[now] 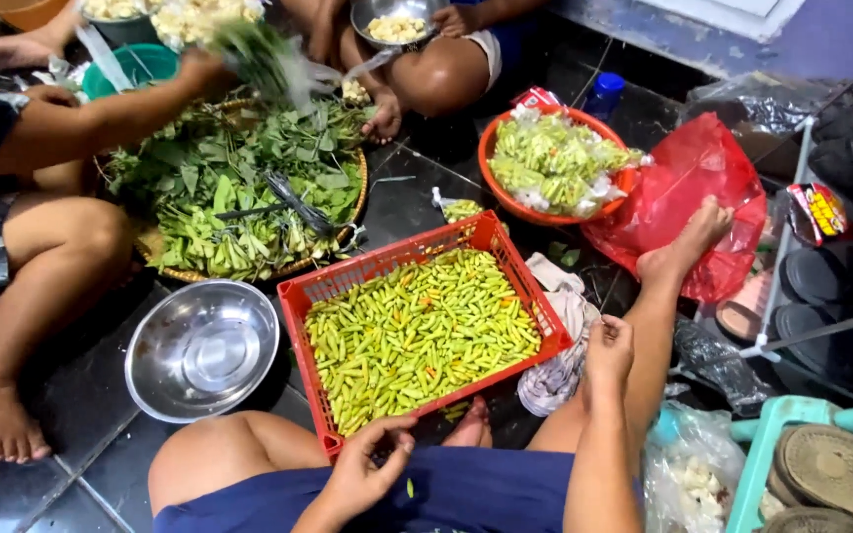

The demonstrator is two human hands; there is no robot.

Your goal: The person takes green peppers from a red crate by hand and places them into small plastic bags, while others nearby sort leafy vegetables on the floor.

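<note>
— Where do the chillies sit from the hands?

— The orange crate [298,296] lies straight ahead of the person, its long side running from near left to far right, heaped with small green chillies [417,331]. The left hand [367,464] is at the crate's near corner, fingers curled around something small; I cannot tell exactly what. One green chilli [409,487] lies on the blue cloth just beside it.

— And the right?

— The right hand [609,350] rests on the raised knee, just beside the crate's right corner, fingers bent in, seemingly holding nothing. The left is nearer the heap.

— Other containers?

— An empty steel bowl [201,347] left of the crate, a woven tray [352,212] of green leaves beyond it, and an orange basin [491,192] with bagged chillies further back
</note>
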